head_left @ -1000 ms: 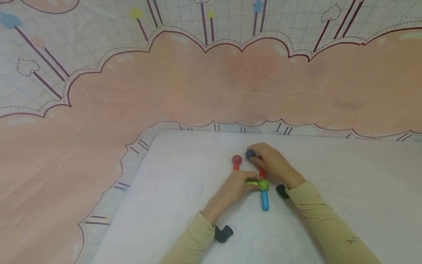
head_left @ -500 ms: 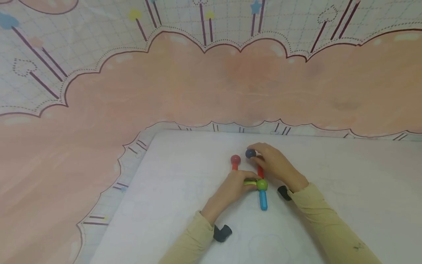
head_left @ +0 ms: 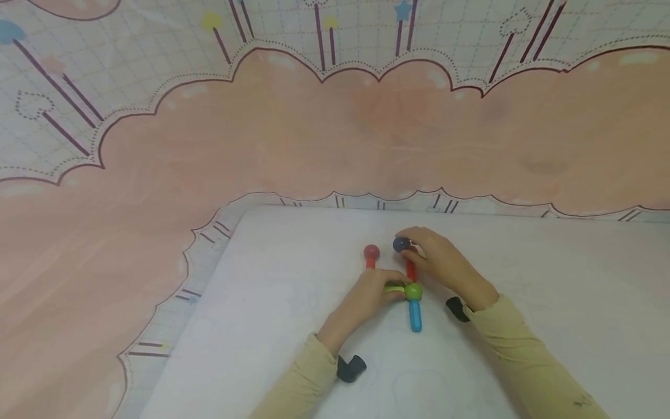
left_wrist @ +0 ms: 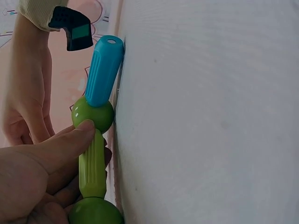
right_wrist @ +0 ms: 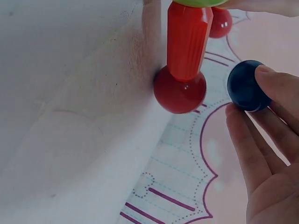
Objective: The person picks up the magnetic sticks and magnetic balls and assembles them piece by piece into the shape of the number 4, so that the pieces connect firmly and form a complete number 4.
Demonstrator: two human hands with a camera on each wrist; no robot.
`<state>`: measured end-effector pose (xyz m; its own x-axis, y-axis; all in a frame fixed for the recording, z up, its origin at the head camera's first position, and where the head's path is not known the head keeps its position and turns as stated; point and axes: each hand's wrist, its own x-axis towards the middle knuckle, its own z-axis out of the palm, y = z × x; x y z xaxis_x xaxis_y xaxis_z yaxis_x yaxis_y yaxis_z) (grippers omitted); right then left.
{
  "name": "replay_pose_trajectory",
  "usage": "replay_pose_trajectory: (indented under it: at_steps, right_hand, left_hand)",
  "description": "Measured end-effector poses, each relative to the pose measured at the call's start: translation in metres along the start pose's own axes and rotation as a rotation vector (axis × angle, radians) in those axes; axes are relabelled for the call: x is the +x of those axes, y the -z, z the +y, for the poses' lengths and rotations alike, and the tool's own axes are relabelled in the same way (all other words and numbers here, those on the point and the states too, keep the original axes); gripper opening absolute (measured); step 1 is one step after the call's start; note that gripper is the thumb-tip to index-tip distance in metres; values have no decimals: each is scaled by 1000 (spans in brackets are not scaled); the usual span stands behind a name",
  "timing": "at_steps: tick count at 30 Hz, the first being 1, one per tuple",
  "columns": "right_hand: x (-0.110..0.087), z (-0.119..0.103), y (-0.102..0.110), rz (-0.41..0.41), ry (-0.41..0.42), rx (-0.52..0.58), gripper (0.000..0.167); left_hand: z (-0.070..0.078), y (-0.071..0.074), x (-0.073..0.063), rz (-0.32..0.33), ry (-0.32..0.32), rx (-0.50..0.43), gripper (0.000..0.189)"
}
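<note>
My left hand [head_left: 369, 294] pinches a green toy rod [left_wrist: 92, 168] between thumb and fingers, the thumb tip reaching onto a green ball [head_left: 413, 291] at its end. From that ball a blue rod [head_left: 415, 316] points toward me and a red rod [head_left: 411, 270] points away. A dark red ball [right_wrist: 180, 91] sits on the red rod's far end. My right hand [head_left: 445, 262] holds a dark blue ball [right_wrist: 247, 86] between thumb and fingertips, beside that red ball and apart from it. Another green ball [left_wrist: 96, 212] caps the green rod's other end, hidden under my left hand in the head view.
A second red ball [head_left: 371, 252] on a red rod [head_left: 370, 264] lies beyond my left hand. Everything lies on a white tabletop [head_left: 288, 262], whose far edge meets a patterned cloth [head_left: 314, 139]. Black wrist devices [head_left: 352, 369] sit under both cuffs.
My right hand has shifted slightly right with the blue ball, nearer the far end of the red rod. The left hand keeps its hold; the whole head view has drifted a little.
</note>
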<state>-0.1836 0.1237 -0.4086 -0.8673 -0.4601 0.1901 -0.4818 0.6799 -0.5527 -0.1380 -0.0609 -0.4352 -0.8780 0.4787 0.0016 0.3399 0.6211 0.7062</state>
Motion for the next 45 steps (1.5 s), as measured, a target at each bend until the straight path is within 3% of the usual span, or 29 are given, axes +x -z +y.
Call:
replay_pose_trajectory:
  at_steps: [15, 26, 45]
  right_hand:
    - [-19, -1, 10, 21, 11, -40, 41]
    - [-32, 1, 14, 52, 68, -59, 39]
    - [-54, 2, 16, 74, 81, -93, 36]
  left_hand:
    - [3, 1, 2, -18, 8, 36, 28]
    - [3, -1, 2, -18, -12, 62, 28]
    - [9, 1, -2, -37, -6, 139, 38]
